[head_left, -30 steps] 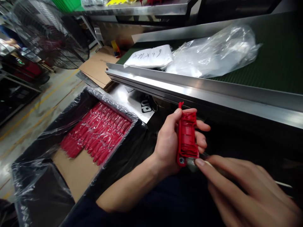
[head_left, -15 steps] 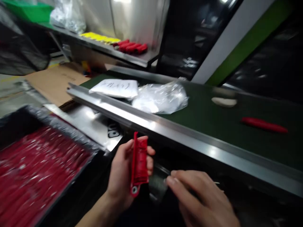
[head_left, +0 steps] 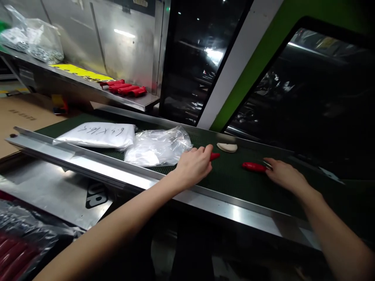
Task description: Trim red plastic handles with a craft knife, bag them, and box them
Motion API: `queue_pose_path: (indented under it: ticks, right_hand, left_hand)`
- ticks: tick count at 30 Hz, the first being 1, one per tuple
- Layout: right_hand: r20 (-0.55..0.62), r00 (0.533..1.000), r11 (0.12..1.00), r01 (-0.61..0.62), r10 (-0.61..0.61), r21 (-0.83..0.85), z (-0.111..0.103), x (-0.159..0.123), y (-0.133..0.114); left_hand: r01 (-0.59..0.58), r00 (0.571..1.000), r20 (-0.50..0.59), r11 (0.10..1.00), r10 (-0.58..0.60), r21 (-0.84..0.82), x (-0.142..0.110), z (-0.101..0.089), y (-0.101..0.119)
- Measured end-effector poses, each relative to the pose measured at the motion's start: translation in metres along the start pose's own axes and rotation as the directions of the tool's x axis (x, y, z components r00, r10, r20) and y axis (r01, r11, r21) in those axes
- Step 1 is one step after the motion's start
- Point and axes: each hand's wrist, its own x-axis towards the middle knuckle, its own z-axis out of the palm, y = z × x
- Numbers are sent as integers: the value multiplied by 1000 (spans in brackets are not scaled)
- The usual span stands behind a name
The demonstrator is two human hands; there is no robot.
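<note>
Both my arms reach over the steel rail (head_left: 88, 160) onto the green conveyor belt (head_left: 231, 179). My left hand (head_left: 193, 166) lies knuckles up on the belt with its fingers curled over a red plastic part (head_left: 215, 156); only the part's tip shows past the fingers. My right hand (head_left: 283, 174) is further right, its fingers drawn together at the end of a red handle piece (head_left: 253, 167) that lies on the belt. Something thin and shiny shows at those fingertips. A small white piece (head_left: 227, 147) lies on the belt between and behind the hands.
A clear plastic bag (head_left: 158, 147) and a white bag with writing (head_left: 96, 135) lie on the belt to the left. Behind is a steel shelf (head_left: 137, 102) with red handles (head_left: 123, 88) and a bag of metal parts (head_left: 35, 39). A lined box of red parts (head_left: 13, 253) is at bottom left.
My head has turned up and right, from the box to the belt. Both hands have left my lap and reached onto the belt; the left one carries the red part there.
</note>
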Motion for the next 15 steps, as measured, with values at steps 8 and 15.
queue_pose_path:
  ticks: [8,15]
  right_hand:
    - [-395,905,965,227,-160,130,0,-25,17]
    - [-684,652,812,564,-328,148,-54,-118,-60]
  left_hand:
    - [-48,998,-49,997,45,-62,8,28,-16]
    - [-234,954,-230,956,191,-176,-21,-1,7]
